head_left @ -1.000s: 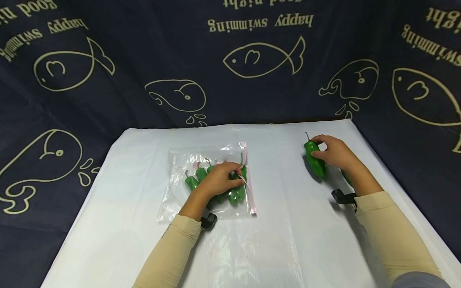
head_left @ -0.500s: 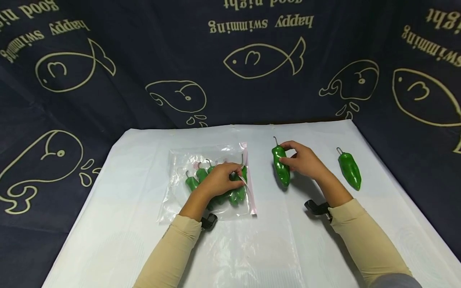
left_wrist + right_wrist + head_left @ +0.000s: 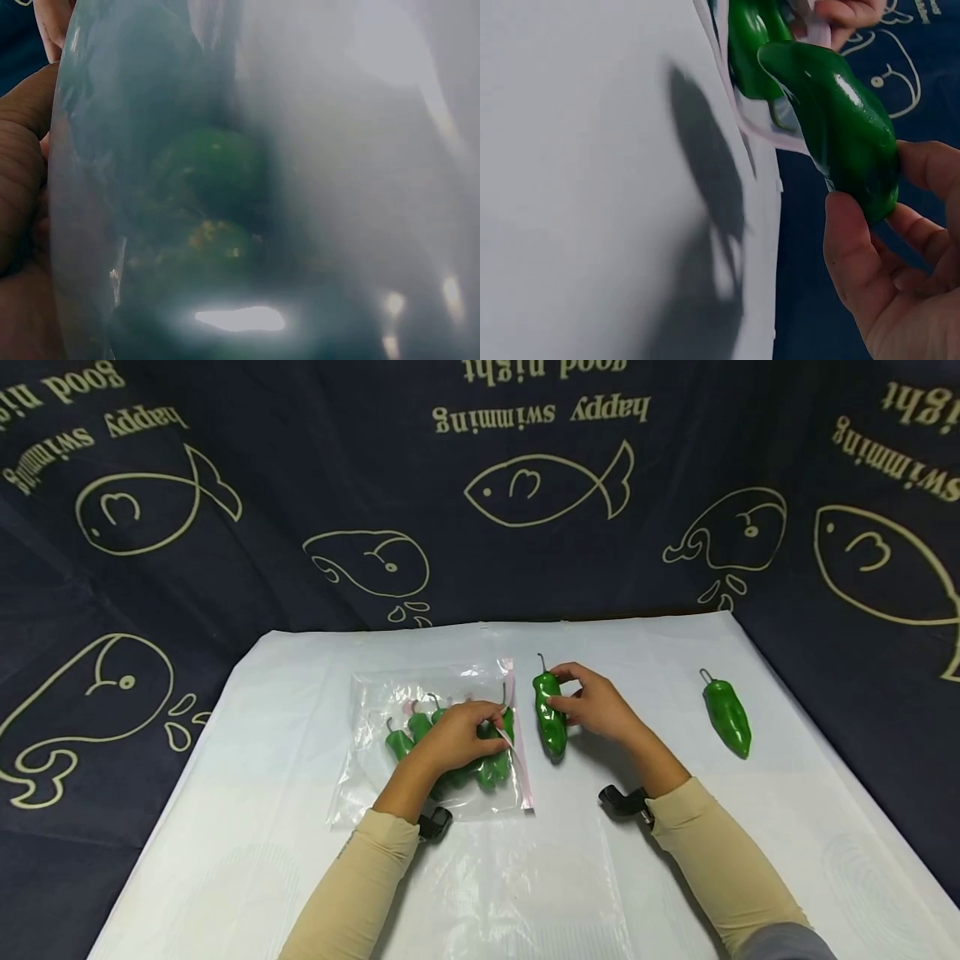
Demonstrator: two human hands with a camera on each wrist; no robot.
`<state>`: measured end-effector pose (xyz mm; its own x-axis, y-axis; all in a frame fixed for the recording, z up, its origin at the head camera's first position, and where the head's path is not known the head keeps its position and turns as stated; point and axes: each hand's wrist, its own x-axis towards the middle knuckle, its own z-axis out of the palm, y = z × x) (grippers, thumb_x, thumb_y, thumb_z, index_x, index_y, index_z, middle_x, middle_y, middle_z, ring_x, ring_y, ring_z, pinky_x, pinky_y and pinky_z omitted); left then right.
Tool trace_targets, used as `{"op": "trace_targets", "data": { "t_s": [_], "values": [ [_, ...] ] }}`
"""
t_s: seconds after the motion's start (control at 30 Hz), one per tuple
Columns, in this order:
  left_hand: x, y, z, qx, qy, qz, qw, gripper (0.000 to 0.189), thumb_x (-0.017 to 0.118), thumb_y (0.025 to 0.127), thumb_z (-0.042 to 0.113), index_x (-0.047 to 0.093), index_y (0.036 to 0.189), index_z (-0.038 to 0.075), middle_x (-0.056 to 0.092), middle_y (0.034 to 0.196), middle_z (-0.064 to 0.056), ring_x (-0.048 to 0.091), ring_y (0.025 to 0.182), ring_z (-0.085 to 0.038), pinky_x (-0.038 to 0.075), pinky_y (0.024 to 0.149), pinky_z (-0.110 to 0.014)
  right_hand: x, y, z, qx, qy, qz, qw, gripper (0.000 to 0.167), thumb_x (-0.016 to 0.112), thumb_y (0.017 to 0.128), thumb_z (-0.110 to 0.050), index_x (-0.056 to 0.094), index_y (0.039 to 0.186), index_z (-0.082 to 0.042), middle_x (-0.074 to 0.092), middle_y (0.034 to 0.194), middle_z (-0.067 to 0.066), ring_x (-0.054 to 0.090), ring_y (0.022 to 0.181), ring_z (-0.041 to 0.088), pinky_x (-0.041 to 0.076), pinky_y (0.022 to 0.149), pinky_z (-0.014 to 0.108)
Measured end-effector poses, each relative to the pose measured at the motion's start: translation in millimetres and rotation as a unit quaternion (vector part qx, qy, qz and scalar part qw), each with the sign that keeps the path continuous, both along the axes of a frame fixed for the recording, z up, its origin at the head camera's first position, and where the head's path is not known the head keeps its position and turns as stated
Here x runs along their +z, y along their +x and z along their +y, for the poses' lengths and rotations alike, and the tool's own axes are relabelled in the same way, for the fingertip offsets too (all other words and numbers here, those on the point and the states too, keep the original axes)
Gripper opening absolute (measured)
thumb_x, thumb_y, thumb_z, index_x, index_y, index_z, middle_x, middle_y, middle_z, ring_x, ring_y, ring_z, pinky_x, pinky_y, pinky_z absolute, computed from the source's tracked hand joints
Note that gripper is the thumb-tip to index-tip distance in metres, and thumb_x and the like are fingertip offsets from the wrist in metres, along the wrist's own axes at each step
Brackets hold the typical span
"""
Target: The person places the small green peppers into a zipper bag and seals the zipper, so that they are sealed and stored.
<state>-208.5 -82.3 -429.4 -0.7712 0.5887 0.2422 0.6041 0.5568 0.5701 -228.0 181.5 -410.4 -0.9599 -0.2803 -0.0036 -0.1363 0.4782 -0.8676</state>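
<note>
A clear zip bag (image 3: 375, 689) with a pink edge lies at the table's middle, several green peppers (image 3: 400, 742) inside it. My left hand (image 3: 461, 735) pinches the bag's upper film near the pink mouth, lifting it a little. In the left wrist view the raised plastic (image 3: 337, 187) blurs the peppers behind it. Just right of the mouth, my right hand (image 3: 596, 702) holds a green pepper (image 3: 551, 727) between thumb and fingers. The right wrist view shows this held pepper (image 3: 840, 120) above the table, in front of the bag's open mouth, where another pepper (image 3: 754, 45) shows.
Another green pepper (image 3: 727, 718) lies on the white table (image 3: 210, 860) at the right. A dark blue cloth (image 3: 555, 568) with fish and whale drawings hangs behind the table and along its sides.
My right hand has carried the pepper leftward from the table's right side to beside the bag's mouth, uncovering the other loose pepper. My left hand has stayed on the bag.
</note>
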Motion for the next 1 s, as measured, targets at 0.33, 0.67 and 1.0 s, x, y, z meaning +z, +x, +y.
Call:
{"op": "trace_targets", "data": {
  "t_s": [0.33,0.67,1.0],
  "values": [
    [0.7,-0.5,1.7,-0.001,0.003,-0.008,1.0,0.023,0.082,0.083,0.024,0.062,0.09,0.016,0.068,0.121,-0.003,0.061,0.113,-0.017,0.048,0.093,-0.033,-9.9,2.2,-16,0.015,-0.039,-0.06,0.9973,0.047,0.069,0.094,-0.015,0.049,0.136,-0.007,0.05,0.132,0.019,0.067,0.091,0.029,0.059,0.07,0.041],
    [0.6,-0.6,0.8,-0.005,0.009,-0.011,0.9999,0.025,0.082,0.083,0.026,0.061,0.092,0.016,0.067,0.105,0.003,0.058,0.087,-0.018,0.046,0.08,-0.032,-16.1,9.1,-30,0.028,-0.044,-0.082,0.9953,0.045,0.068,0.093,-0.014,0.05,0.133,-0.005,0.051,0.129,0.02,0.067,0.089,0.026,0.058,0.065,0.038],
    [1.2,1.0,0.3,-0.005,0.006,-0.019,0.9998,0.024,0.081,0.084,0.024,0.062,0.093,0.013,0.067,0.124,-0.002,0.061,0.11,-0.016,0.047,0.091,-0.034,-21.3,11.2,-37,0.032,-0.031,-0.078,0.996,0.044,0.068,0.093,-0.014,0.05,0.133,-0.003,0.053,0.126,0.022,0.066,0.087,0.027,0.058,0.066,0.038]
  ]
}}
